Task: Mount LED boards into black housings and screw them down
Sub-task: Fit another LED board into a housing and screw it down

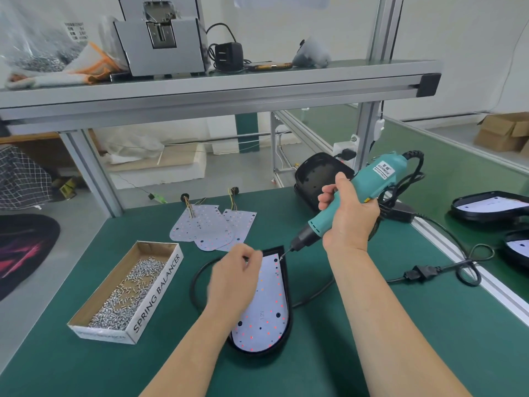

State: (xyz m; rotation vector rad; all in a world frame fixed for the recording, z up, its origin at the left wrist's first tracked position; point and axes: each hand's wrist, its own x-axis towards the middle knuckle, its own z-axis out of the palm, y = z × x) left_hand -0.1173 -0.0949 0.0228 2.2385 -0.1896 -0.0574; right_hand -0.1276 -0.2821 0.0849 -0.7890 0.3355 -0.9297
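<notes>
A matte green mat covers the desk (372, 325). Near its middle lies a teardrop-shaped black housing (289, 319) with a glossy plastic rim. A thin white LED board (266, 310) of the same outline is seated inside it, flat and dotted with small red and orange points and a few dark holes.

The left hand (234, 273) hovers over the upper left of the board, wrist bent. Its fingers (252, 256) are drawn close in a narrow pinch, but blur hides whether they hold anything. The right hand (350, 219) is raised above the desk. Its fingers (329, 196) wrap around the smooth teal barrel of an electric screwdriver (372, 181), which slants down to the left. The slim metal bit (286, 252) meets the board's top corner. A white label on the tool reads "KEENWISE", and a coiled black cord leaves its rear end.

To the left lies a shallow cardboard box (156, 293) printed "SPRING BALANCER", holding a heap of small shiny screws (128, 293). Beyond the housing lie overlapping spare boards (206, 227) with thin wire tails. An empty black housing (317, 176) is propped at the desk's far edge.
</notes>
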